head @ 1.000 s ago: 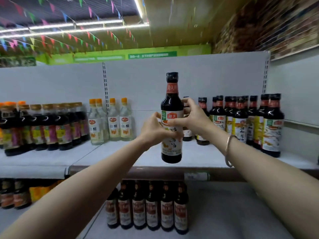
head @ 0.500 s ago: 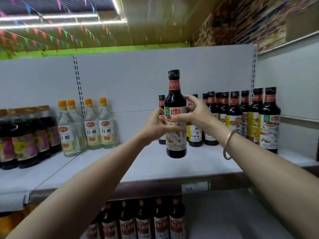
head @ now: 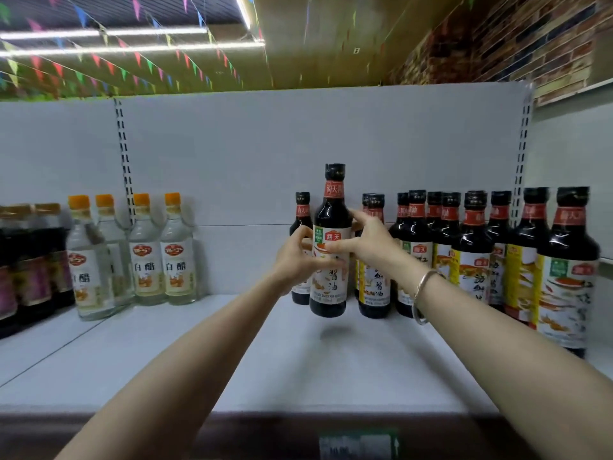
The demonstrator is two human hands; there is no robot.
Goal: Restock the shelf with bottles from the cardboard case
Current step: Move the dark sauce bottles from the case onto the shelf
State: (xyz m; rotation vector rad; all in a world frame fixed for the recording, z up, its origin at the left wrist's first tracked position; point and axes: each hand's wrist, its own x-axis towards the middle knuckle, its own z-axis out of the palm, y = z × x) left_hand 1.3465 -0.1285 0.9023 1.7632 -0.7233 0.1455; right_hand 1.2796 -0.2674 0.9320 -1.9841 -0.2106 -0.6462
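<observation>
A dark soy sauce bottle [head: 332, 214] with a black cap and white label hangs upright a little above the white shelf [head: 298, 366], near its back. My left hand [head: 297, 260] grips its left side and my right hand [head: 366, 244] grips its right side, thumb across the label. Behind and to the right stand matching dark bottles [head: 471, 250] in a row against the back panel. The cardboard case is out of view.
Clear white vinegar bottles [head: 162, 257] with orange caps stand at the left, and darker bottles [head: 30, 270] sit further left. The shelf's back panel [head: 265, 144] is plain grey. A price tag [head: 358, 444] sits on the shelf's front edge. A bracelet [head: 423, 293] is on my right wrist.
Both hands have carried the bottle forward and down, deeper over the shelf toward the row of dark bottles. The view has moved closer, so the lower shelf has dropped out of sight.
</observation>
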